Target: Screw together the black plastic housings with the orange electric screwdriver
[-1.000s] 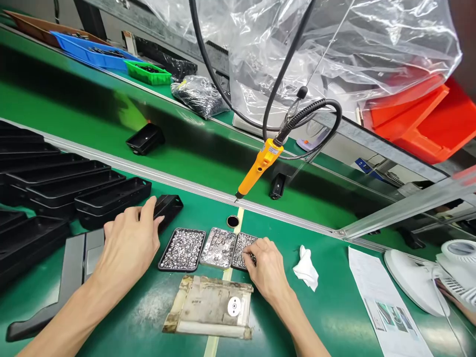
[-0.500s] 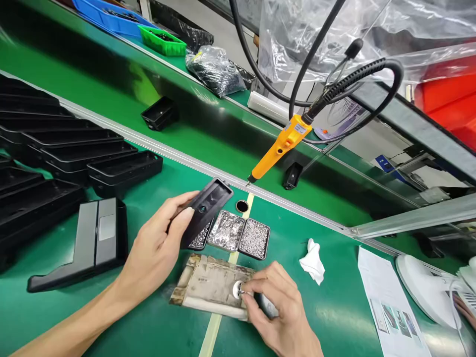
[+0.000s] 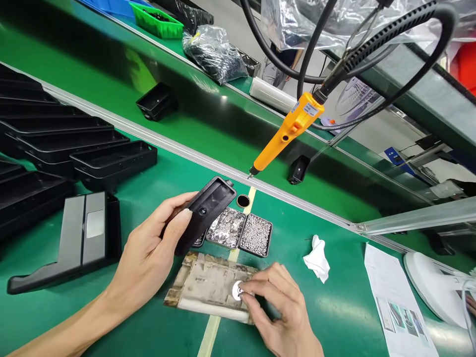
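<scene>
Since open-side-up presumably gives access, left hand (image 3: 154,243) grips black housing (image 3: 211,202) tilted by parts trays (image 3: 256,235); right hand (image 3: 278,302) has fingertips nearly together at white disc (image 3: 236,291); can't tell if pinching anything.

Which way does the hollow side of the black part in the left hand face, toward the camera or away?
Toward the camera: the left hand holds the black part with its recessed interior showing.
</scene>
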Demonstrator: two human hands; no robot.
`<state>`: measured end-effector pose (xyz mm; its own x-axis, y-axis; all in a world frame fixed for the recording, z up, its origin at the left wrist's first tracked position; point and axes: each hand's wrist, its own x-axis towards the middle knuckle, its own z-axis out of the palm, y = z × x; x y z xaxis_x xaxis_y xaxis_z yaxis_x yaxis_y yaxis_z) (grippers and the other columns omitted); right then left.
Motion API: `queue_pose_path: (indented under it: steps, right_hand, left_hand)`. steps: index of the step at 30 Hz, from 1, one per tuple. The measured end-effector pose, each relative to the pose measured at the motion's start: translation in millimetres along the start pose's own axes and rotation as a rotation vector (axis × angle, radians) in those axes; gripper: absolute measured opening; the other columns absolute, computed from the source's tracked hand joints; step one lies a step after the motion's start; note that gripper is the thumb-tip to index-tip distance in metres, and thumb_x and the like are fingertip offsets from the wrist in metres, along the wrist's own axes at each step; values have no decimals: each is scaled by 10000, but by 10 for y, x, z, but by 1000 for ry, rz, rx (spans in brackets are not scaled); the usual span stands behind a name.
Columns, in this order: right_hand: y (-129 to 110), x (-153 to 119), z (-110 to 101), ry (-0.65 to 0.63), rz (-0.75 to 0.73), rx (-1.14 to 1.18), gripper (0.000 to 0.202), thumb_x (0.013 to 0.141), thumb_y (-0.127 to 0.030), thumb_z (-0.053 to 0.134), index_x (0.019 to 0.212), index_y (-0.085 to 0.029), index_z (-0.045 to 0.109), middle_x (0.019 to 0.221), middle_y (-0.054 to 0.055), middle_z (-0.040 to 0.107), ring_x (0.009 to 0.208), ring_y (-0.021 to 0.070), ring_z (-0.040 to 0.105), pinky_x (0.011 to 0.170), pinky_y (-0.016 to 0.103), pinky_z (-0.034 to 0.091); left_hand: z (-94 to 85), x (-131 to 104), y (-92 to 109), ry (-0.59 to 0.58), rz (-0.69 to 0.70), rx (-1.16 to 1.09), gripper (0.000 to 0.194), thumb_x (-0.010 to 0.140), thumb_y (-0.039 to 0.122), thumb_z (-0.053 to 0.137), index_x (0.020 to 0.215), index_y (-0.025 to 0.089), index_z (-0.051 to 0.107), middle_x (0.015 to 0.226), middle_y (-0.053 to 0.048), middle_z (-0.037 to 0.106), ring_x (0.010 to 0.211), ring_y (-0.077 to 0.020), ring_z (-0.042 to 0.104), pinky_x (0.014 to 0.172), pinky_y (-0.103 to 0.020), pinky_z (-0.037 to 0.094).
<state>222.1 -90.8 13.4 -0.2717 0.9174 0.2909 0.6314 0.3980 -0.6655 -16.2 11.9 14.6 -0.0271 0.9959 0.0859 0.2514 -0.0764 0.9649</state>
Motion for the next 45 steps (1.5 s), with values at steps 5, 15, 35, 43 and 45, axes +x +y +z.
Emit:
queue_pose_path:
  steps: [5, 15, 35, 43, 45]
  right_hand:
    - [-3, 7, 8, 14, -3, -13, 217, 974, -69, 645, 1111, -231, 690, 964, 26, 683, 833, 184, 601, 756, 365, 419]
    - [47, 85, 22, 199, -172, -5, 272, 943, -6, 598, 1146, -177, 657, 960, 65, 689, 816, 192, 625, 707, 353, 487]
    - [-434, 324, 299, 465, -322, -458, 623, 1045, -328, 534, 1602, -129, 338, 1577, 239, 376, 1415, 405, 474, 1047, 538, 579]
    - [-379, 85, -238, 389, -17, 321, 494, 1034, -485, 601, 1458, -261, 487, 1302, 97, 662, 1118, 226, 708, 939, 282, 637]
    - [-256, -16, -252, 289, 98, 439, 528, 990, -494, 685, 1443, -304, 491, 1278, 58, 668, 1087, 193, 706, 920, 227, 623]
  left_hand:
    - [-11, -4, -5, -9, -1, -17, 438, 1016, 603, 527, 1328, 321, 651, 1295, 52, 667, 1169, -203, 621, 952, -198, 519]
    - [-53, -18, 9, -242, -109, -261, 513, 1012, 614, 556, 1446, 341, 558, 1419, 39, 597, 1259, -216, 572, 952, -203, 507]
    - [157, -630, 309, -488, -472, -930, 747, 924, 567, 718, 1569, 338, 420, 1558, -38, 483, 1442, -329, 460, 1124, -437, 525]
    - [49, -288, 371, -681, -107, -609, 808, 921, 403, 777, 1592, 343, 331, 1568, -69, 462, 1417, -310, 488, 1157, -386, 488]
    - [30, -219, 342, -704, -92, -429, 682, 881, 361, 800, 1487, 319, 491, 1489, -44, 548, 1381, -280, 527, 1139, -339, 501]
